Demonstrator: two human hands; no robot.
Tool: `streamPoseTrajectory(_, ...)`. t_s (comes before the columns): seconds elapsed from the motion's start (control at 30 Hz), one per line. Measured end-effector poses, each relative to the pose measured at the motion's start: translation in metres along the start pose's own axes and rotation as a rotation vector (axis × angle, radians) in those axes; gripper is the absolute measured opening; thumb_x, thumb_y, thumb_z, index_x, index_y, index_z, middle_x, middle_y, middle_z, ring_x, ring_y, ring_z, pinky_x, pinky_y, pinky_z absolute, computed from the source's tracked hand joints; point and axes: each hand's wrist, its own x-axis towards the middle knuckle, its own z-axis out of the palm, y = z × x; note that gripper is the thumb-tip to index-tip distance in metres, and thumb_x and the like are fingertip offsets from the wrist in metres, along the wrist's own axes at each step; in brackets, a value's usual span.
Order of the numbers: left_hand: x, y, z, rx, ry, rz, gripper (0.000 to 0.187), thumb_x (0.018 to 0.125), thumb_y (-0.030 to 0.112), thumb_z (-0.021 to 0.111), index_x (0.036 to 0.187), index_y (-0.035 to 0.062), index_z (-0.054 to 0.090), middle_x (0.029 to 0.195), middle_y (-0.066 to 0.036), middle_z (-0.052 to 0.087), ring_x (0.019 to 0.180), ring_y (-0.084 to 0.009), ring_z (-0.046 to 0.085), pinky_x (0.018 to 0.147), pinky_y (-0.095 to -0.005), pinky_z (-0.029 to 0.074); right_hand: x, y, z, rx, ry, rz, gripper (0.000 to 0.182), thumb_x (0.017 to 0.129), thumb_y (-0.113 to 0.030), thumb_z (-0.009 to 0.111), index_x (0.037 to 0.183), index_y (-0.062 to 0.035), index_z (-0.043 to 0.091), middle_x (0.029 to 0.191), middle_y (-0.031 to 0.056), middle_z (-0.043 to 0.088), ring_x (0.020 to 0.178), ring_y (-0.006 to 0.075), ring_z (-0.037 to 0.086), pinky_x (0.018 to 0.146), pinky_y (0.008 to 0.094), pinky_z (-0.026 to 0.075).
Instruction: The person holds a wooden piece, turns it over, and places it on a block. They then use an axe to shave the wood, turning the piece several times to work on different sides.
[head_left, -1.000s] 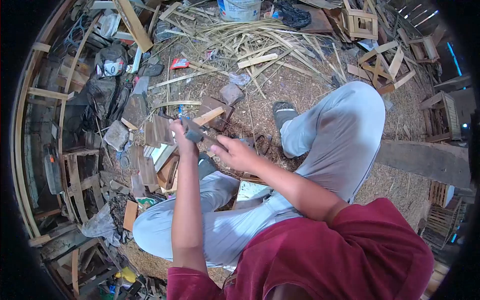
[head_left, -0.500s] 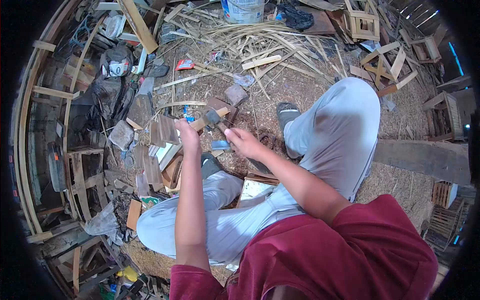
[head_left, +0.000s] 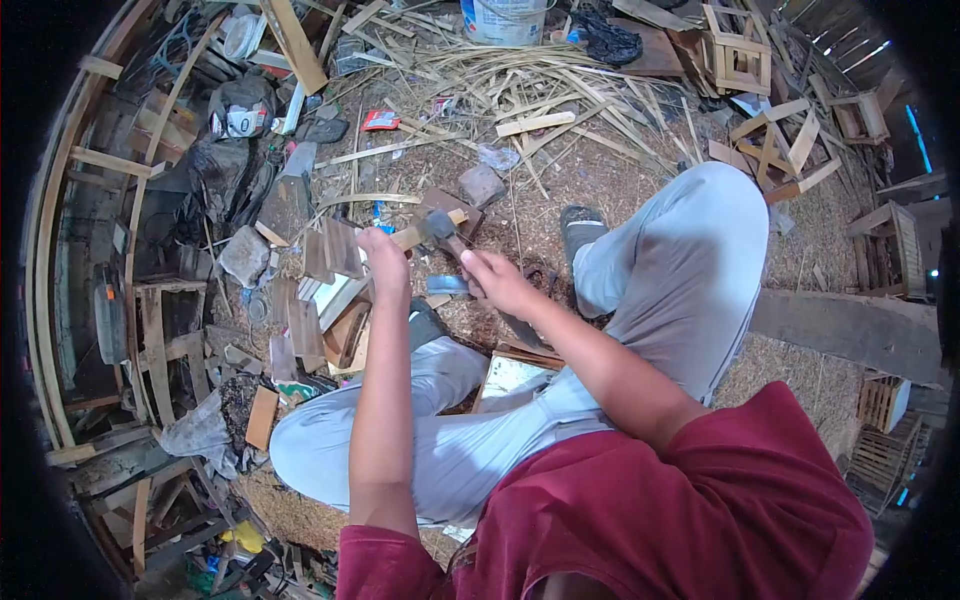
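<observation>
In the head view my right hand [head_left: 495, 283] is wrapped round the handle of a hammer [head_left: 437, 226]. The hammer's dark metal head lies over a short light strip of wood [head_left: 408, 238]. My left hand [head_left: 385, 262] is closed on the near left end of that strip; its fingertips are partly hidden. Beneath and beyond the strip is a dark block [head_left: 436, 201], with a grey stone [head_left: 482, 186] behind it. Thin wooden boards [head_left: 340, 247] stand just left of my left hand. A blue-grey flat thing [head_left: 447, 285] lies below the hammer head.
Thin wood strips [head_left: 560, 85] are heaped on the ground ahead, before a white bucket [head_left: 505, 22]. Small wooden frames [head_left: 738, 50] stand at the far right. A plank [head_left: 850, 325] lies right of my bent knee. Bags, stones and scrap crowd the left side.
The view has shifted slightly, so most things sit a little further right. Both hands keep their holds, and the hammer head still rests over the wood strip.
</observation>
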Motion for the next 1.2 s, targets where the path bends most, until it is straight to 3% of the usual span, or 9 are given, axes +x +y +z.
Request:
streamPoseTrajectory(0.2, 0.006, -0.016, -0.014, -0.140, -0.026, -0.100, 0.038, 0.103, 0.037, 0.036, 0.118, 0.0039, 0.046, 0.108, -0.014, 0.053, 0.091, -0.0251, 0.059, 0.072, -0.0403, 0.054, 0.000, -0.004, -0.019, 0.740, -0.201, 0.352, 0.056, 0.105, -0.066, 0.040, 0.100, -0.0110, 0.050, 0.068, -0.0008, 0.047, 0.049, 0.0112, 0.043, 0.045, 0.0296, 0.040)
streamPoseTrajectory(0.33, 0.014, -0.024, -0.015, -0.235, -0.040, -0.176, 0.036, 0.102, 0.037, 0.037, 0.116, 0.0054, 0.047, 0.107, -0.013, 0.053, 0.088, -0.0239, 0.059, 0.068, -0.0398, 0.054, -0.012, -0.026, 0.004, 0.357, -0.107, 0.288, 0.057, 0.105, -0.066, 0.039, 0.098, -0.0101, 0.051, 0.068, -0.0007, 0.048, 0.049, 0.0102, 0.043, 0.044, 0.0302, 0.041)
streamPoseTrajectory(0.5, 0.008, -0.033, -0.004, -0.314, -0.006, -0.099, 0.039, 0.102, 0.042, 0.038, 0.117, 0.0070, 0.048, 0.108, -0.013, 0.058, 0.092, -0.0244, 0.061, 0.078, -0.0434, 0.053, -0.018, -0.020, 0.023, -0.481, 0.031, -0.249, 0.043, 0.105, -0.044, 0.056, 0.106, -0.0015, 0.062, 0.087, 0.0160, 0.069, 0.082, 0.0286, 0.069, 0.077, 0.0427, 0.052)
streamPoseTrajectory(0.63, 0.021, -0.059, -0.005, -0.284, -0.017, 0.063, 0.040, 0.104, 0.045, 0.037, 0.116, 0.0082, 0.048, 0.107, -0.013, 0.058, 0.091, -0.0237, 0.062, 0.075, -0.0436, 0.053, -0.026, -0.027, 0.026, -0.540, -0.029, -0.357, 0.038, 0.108, -0.038, 0.055, 0.103, -0.0010, 0.060, 0.074, 0.0093, 0.058, 0.072, 0.0204, 0.060, 0.070, 0.0390, 0.049)
streamPoseTrajectory(0.73, 0.009, -0.047, -0.003, -0.149, -0.002, 0.041, 0.040, 0.106, 0.044, 0.034, 0.113, 0.0080, 0.049, 0.103, -0.012, 0.059, 0.088, -0.0226, 0.061, 0.073, -0.0408, 0.053, -0.006, 0.003, 0.014, -0.447, 0.085, -0.232, 0.047, 0.106, -0.046, 0.053, 0.106, -0.0007, 0.062, 0.091, 0.0165, 0.072, 0.087, 0.0304, 0.070, 0.080, 0.0438, 0.053)
streamPoseTrajectory(0.8, 0.016, -0.052, -0.001, -0.106, 0.003, 0.055, 0.040, 0.107, 0.043, 0.032, 0.112, 0.0068, 0.049, 0.101, -0.012, 0.059, 0.087, -0.0233, 0.062, 0.069, -0.0398, 0.054, 0.000, 0.001, -0.007, -0.025, 0.020, 0.098, 0.051, 0.107, -0.053, 0.047, 0.100, -0.0041, 0.060, 0.071, 0.0028, 0.058, 0.055, 0.0143, 0.054, 0.050, 0.0329, 0.045)
streamPoseTrajectory(0.87, 0.017, -0.036, 0.003, -0.107, 0.000, 0.007, 0.040, 0.106, 0.042, 0.032, 0.112, 0.0056, 0.048, 0.102, -0.013, 0.058, 0.089, -0.0245, 0.063, 0.068, -0.0415, 0.056, -0.001, -0.001, -0.005, -0.025, 0.033, 0.043, 0.046, 0.108, -0.053, 0.048, 0.103, -0.0084, 0.057, 0.067, -0.0012, 0.049, 0.047, 0.0092, 0.044, 0.042, 0.0273, 0.035)
streamPoseTrajectory(1.0, 0.013, -0.025, 0.004, -0.131, -0.013, -0.020, 0.034, 0.106, 0.035, 0.033, 0.114, 0.0043, 0.044, 0.099, -0.010, 0.050, 0.082, -0.0194, 0.051, 0.077, -0.0330, 0.046, -0.008, -0.012, -0.002, 0.181, -0.004, 0.157, 0.053, 0.105, -0.063, 0.042, 0.101, -0.0106, 0.052, 0.066, -0.0019, 0.047, 0.048, 0.0104, 0.043, 0.043, 0.0288, 0.038)
streamPoseTrajectory(1.2, 0.000, -0.018, -0.007, -0.223, -0.118, -0.218, 0.039, 0.105, 0.036, 0.031, 0.117, 0.0014, 0.045, 0.107, -0.014, 0.054, 0.089, -0.0230, 0.055, 0.082, -0.0399, 0.048, -0.007, -0.015, -0.015, 0.587, -0.115, 0.360, 0.063, 0.103, -0.073, 0.030, 0.098, -0.0128, 0.049, 0.065, -0.0013, 0.043, 0.047, 0.0121, 0.039, 0.043, 0.0305, 0.036)
